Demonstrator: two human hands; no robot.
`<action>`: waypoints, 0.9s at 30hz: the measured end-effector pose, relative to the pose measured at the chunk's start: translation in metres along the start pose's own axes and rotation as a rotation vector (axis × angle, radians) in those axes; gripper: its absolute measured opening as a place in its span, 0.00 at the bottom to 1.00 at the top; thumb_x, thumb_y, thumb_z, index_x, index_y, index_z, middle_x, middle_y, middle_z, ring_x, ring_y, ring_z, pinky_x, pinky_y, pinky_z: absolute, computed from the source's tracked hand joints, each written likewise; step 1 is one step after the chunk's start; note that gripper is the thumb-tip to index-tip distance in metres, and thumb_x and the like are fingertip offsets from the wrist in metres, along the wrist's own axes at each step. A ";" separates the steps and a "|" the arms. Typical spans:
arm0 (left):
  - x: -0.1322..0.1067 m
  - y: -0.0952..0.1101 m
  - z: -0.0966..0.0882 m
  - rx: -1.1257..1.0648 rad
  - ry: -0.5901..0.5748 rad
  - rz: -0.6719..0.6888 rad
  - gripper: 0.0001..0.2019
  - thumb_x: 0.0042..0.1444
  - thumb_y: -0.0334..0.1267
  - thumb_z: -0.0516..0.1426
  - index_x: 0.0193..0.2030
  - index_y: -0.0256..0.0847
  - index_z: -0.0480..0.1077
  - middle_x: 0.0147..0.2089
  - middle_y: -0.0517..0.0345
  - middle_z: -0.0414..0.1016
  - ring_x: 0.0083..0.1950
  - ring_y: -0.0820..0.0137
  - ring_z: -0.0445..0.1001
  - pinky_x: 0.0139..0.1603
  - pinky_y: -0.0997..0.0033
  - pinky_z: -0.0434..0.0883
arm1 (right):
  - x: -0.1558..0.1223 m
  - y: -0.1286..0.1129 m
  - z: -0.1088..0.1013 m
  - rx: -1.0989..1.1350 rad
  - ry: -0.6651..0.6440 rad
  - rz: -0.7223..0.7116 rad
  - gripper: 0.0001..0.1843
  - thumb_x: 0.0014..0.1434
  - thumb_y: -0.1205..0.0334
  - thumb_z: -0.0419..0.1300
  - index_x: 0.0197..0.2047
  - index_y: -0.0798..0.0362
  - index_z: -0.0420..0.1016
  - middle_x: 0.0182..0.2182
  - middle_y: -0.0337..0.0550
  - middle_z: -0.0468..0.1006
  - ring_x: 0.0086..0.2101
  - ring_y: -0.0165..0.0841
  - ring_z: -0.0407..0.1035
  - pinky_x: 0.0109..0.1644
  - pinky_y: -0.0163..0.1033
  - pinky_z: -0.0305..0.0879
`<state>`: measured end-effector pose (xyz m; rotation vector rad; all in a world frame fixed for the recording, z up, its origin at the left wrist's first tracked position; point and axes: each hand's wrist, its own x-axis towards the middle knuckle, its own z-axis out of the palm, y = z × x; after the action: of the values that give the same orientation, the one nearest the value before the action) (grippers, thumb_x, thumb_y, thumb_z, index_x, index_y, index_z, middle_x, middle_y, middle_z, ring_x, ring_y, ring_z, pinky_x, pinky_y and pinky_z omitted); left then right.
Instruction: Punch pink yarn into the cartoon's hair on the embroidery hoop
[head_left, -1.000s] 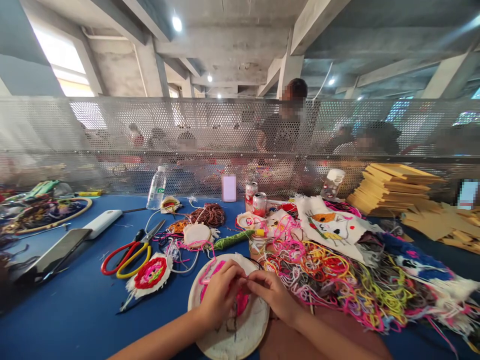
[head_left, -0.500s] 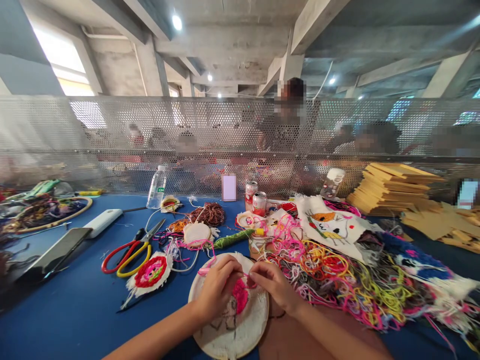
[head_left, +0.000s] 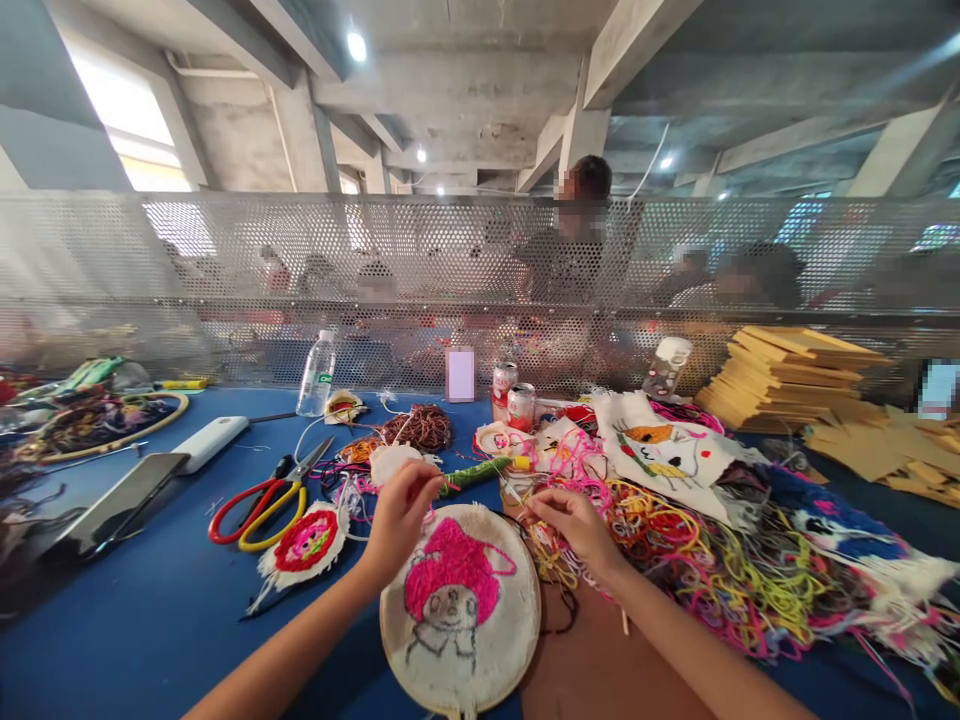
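Observation:
A round embroidery hoop (head_left: 459, 640) lies on the blue table right in front of me, showing a stitched figure with a fluffy pink hat. My left hand (head_left: 399, 518) hovers just above the hoop's upper left edge, thumb and fingers pinched together. My right hand (head_left: 576, 522) is past the hoop's upper right edge, over the tangle of coloured yarn (head_left: 675, 550), and is also pinched. What either pinch holds is too thin to make out. A green-wrapped tool (head_left: 474, 474) lies between the two hands.
Red and yellow scissors (head_left: 259, 500), a small red-and-pink tufted round (head_left: 304, 541), a phone (head_left: 120, 500), a power bank (head_left: 208, 443), a water bottle (head_left: 316, 375) and two cans (head_left: 512, 398) lie on the table. Stacked yellow boards (head_left: 787, 375) sit at the right. People sit behind a perforated metal screen (head_left: 225, 280).
Both hands have lifted off the middle of the hoop and drawn apart, left hand up-left, right hand up-right. The stitched pink figure is now uncovered.

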<state>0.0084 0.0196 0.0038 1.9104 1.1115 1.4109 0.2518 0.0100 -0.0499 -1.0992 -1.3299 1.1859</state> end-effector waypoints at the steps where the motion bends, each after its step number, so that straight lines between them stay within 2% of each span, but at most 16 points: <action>1: 0.005 -0.004 -0.004 -0.050 0.026 -0.052 0.08 0.54 0.41 0.55 0.31 0.38 0.68 0.30 0.58 0.67 0.30 0.73 0.65 0.30 0.75 0.63 | 0.003 0.001 -0.005 -0.003 0.026 0.005 0.18 0.45 0.47 0.64 0.28 0.55 0.76 0.23 0.41 0.75 0.25 0.31 0.66 0.28 0.35 0.58; 6: 0.025 -0.021 -0.022 -0.323 0.162 -0.279 0.13 0.49 0.46 0.59 0.34 0.37 0.68 0.25 0.61 0.70 0.26 0.76 0.67 0.25 0.79 0.63 | 0.015 0.005 -0.022 0.013 0.175 -0.007 0.17 0.37 0.51 0.70 0.22 0.54 0.73 0.20 0.37 0.73 0.24 0.30 0.64 0.30 0.36 0.60; 10: 0.037 -0.029 -0.035 -0.519 0.227 -0.377 0.16 0.47 0.46 0.61 0.36 0.36 0.68 0.25 0.60 0.72 0.24 0.76 0.68 0.22 0.80 0.63 | 0.019 0.006 -0.024 -0.018 0.107 0.001 0.18 0.41 0.47 0.67 0.25 0.54 0.74 0.23 0.39 0.74 0.27 0.33 0.67 0.33 0.38 0.62; 13: 0.044 -0.035 -0.040 -0.708 0.218 -0.438 0.13 0.47 0.40 0.61 0.37 0.32 0.71 0.24 0.58 0.71 0.22 0.79 0.65 0.22 0.83 0.62 | 0.019 0.006 -0.021 -0.036 0.034 0.001 0.20 0.42 0.44 0.64 0.28 0.54 0.75 0.28 0.43 0.77 0.32 0.36 0.70 0.37 0.41 0.64; 16: 0.047 -0.038 -0.042 -0.861 0.170 -0.540 0.06 0.50 0.28 0.58 0.35 0.28 0.72 0.26 0.55 0.71 0.22 0.80 0.65 0.23 0.83 0.64 | 0.017 0.005 -0.016 -0.099 0.024 -0.025 0.18 0.40 0.47 0.66 0.28 0.54 0.74 0.29 0.43 0.77 0.33 0.36 0.70 0.39 0.41 0.65; 19: 0.044 -0.034 -0.039 -0.959 0.115 -0.615 0.09 0.51 0.21 0.53 0.38 0.28 0.72 0.28 0.55 0.71 0.26 0.78 0.69 0.29 0.80 0.71 | 0.016 0.006 -0.009 -0.178 0.003 -0.051 0.16 0.45 0.48 0.64 0.28 0.54 0.75 0.27 0.43 0.77 0.31 0.36 0.70 0.39 0.41 0.65; 22: 0.036 -0.024 -0.032 -1.001 0.112 -0.614 0.15 0.52 0.20 0.54 0.46 0.33 0.69 0.29 0.57 0.72 0.31 0.74 0.73 0.41 0.69 0.75 | 0.015 0.007 0.005 -0.149 -0.060 -0.068 0.18 0.48 0.46 0.61 0.31 0.53 0.77 0.31 0.45 0.78 0.35 0.39 0.71 0.43 0.44 0.65; 24: 0.031 -0.017 -0.026 -1.001 0.123 -0.591 0.21 0.51 0.20 0.55 0.52 0.37 0.65 0.31 0.58 0.74 0.34 0.72 0.75 0.44 0.62 0.75 | 0.014 0.006 0.020 -0.084 -0.115 -0.059 0.19 0.46 0.45 0.63 0.34 0.52 0.77 0.35 0.45 0.78 0.38 0.39 0.71 0.44 0.44 0.64; 26: 0.027 -0.013 -0.021 -1.003 0.112 -0.575 0.25 0.50 0.20 0.56 0.55 0.37 0.63 0.31 0.57 0.75 0.35 0.71 0.75 0.45 0.61 0.75 | 0.013 0.004 0.036 -0.024 -0.190 -0.026 0.22 0.44 0.47 0.65 0.40 0.51 0.76 0.39 0.45 0.77 0.38 0.36 0.70 0.41 0.41 0.65; 27: 0.025 -0.012 -0.018 -1.008 0.106 -0.567 0.25 0.49 0.20 0.56 0.55 0.36 0.62 0.31 0.57 0.75 0.34 0.71 0.75 0.45 0.61 0.75 | 0.012 0.002 0.045 0.006 -0.239 0.012 0.23 0.45 0.47 0.65 0.42 0.50 0.75 0.39 0.44 0.77 0.34 0.33 0.70 0.36 0.37 0.65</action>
<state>-0.0094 0.0458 0.0130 0.7457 0.6686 1.3447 0.2060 0.0180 -0.0517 -0.9848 -1.5010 1.3614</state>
